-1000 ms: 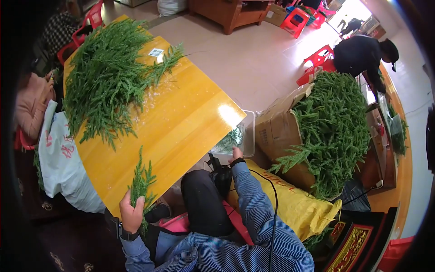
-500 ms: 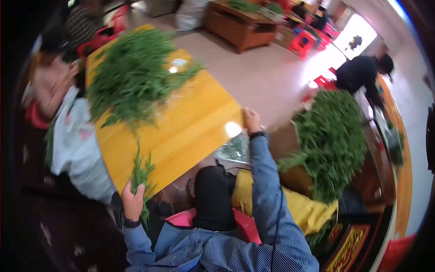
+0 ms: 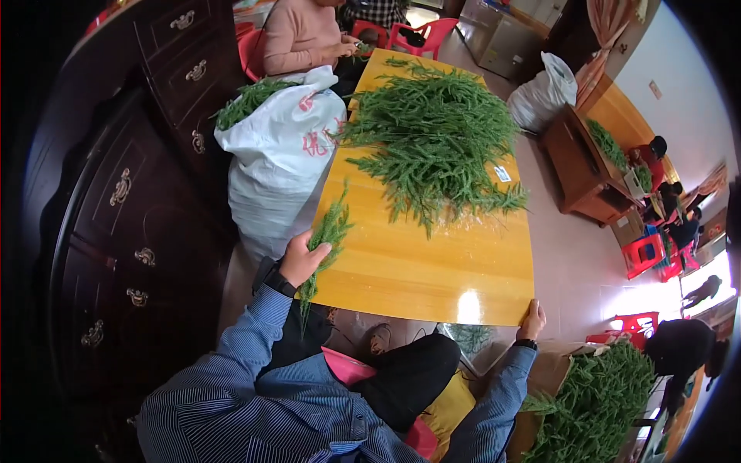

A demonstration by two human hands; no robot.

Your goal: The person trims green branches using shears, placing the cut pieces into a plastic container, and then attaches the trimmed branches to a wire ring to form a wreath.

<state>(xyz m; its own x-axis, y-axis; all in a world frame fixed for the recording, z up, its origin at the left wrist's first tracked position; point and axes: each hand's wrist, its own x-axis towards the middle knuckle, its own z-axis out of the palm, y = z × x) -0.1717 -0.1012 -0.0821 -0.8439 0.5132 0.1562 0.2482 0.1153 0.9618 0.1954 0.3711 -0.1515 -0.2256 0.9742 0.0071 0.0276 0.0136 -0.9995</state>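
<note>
A small bunch of feathery green sprigs [image 3: 332, 225] is in my left hand [image 3: 302, 259], with fingers and thumb closed round the stems at the left edge of the yellow table [image 3: 421, 270]. The leafy tips lean over the tabletop. My right hand [image 3: 532, 318] grips the near right corner of that table; its fingertips are partly hidden. Farther back on the table lies a large pile of the same green sprigs [image 3: 440, 127], with a small white card [image 3: 502, 174] by its right side.
A full white sack [image 3: 270, 185] stands left of the table, beside a dark wooden cabinet [image 3: 123, 224]. Across the table, a person in pink [image 3: 297, 38] handles sprigs. At my lower right is a cardboard box [image 3: 549, 369] heaped with greenery. Red plastic stools [image 3: 643, 256] stand farther right.
My view has swung left, showing more of the cabinet and sack. My left hand still holds the sprigs, and my right hand stays on the table corner.
</note>
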